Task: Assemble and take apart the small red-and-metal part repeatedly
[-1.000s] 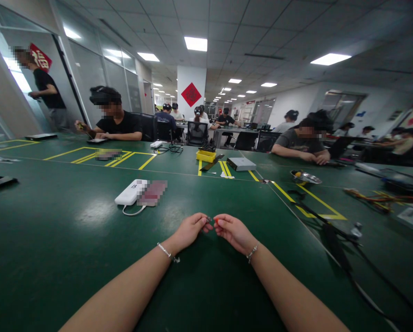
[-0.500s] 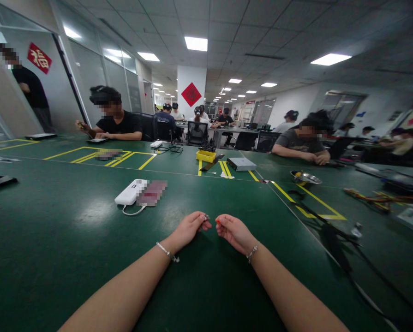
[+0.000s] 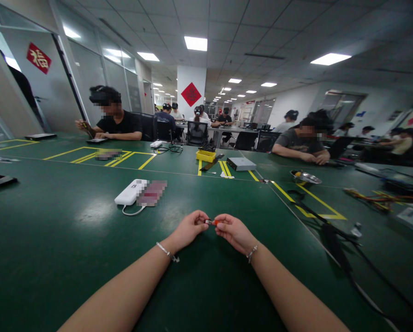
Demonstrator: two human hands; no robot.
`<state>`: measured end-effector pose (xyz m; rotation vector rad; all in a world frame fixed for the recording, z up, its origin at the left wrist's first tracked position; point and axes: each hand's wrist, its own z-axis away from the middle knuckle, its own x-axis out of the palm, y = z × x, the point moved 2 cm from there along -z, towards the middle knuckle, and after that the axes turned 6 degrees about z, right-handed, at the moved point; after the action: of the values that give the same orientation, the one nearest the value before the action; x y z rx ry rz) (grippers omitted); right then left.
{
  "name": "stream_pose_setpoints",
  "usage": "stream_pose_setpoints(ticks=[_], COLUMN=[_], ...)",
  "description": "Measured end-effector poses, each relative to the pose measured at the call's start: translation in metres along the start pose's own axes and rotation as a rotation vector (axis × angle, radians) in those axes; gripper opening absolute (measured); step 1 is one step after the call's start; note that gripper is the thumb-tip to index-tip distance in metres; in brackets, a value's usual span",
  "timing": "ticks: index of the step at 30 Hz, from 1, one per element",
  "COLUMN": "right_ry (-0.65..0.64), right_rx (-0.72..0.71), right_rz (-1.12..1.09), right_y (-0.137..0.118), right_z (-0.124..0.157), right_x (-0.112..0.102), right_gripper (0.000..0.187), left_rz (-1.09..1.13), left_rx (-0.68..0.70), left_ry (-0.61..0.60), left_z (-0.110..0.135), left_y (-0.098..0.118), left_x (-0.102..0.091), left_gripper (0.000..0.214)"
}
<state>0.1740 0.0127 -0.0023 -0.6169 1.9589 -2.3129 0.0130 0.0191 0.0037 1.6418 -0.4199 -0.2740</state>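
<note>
Between thumb and fingertips my left hand [image 3: 193, 226] pinches a small silvery metal piece [image 3: 208, 222], too small to name more exactly. My right hand [image 3: 234, 230] is closed on a small orange piece [image 3: 217, 222], its kind also unclear. The two pieces meet or nearly meet in front of me; whether they touch I cannot tell. Both hands are low over the green table [image 3: 171, 281], with a bracelet on each wrist.
A white power bank [image 3: 130, 192] with a short cable lies ahead to the left, beside a blurred-out flat object. Farther off are a yellow bin [image 3: 205, 156], a grey box [image 3: 241, 164] and a metal bowl [image 3: 306, 177]. Black cables [image 3: 334, 240] run along the right. Co-workers sit across the table.
My hands have come closer together and the left fingers have turned, so the metal piece now points at the orange one. At the far left, the standing person has moved mostly out of view.
</note>
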Motion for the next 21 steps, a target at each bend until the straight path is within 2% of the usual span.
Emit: stream_pose_setpoints(ticks=[9, 21], right_ry=[0.007, 0.008], right_rx=[-0.006, 0.004], right_rz=[0.002, -0.004], right_y=[-0.003, -0.0026], right_z=[0.0003, 0.0013], right_x=[0.0025, 0.0016], right_gripper=[0.02, 0.021], left_rz=[-0.081, -0.043], left_rx=[-0.002, 0.001], left_ry=[0.047, 0.055], left_z=[0.0008, 0.0012], left_y=[0.0022, 0.0055], left_x=[-0.0008, 0.0013], left_gripper=[0.018, 0.013])
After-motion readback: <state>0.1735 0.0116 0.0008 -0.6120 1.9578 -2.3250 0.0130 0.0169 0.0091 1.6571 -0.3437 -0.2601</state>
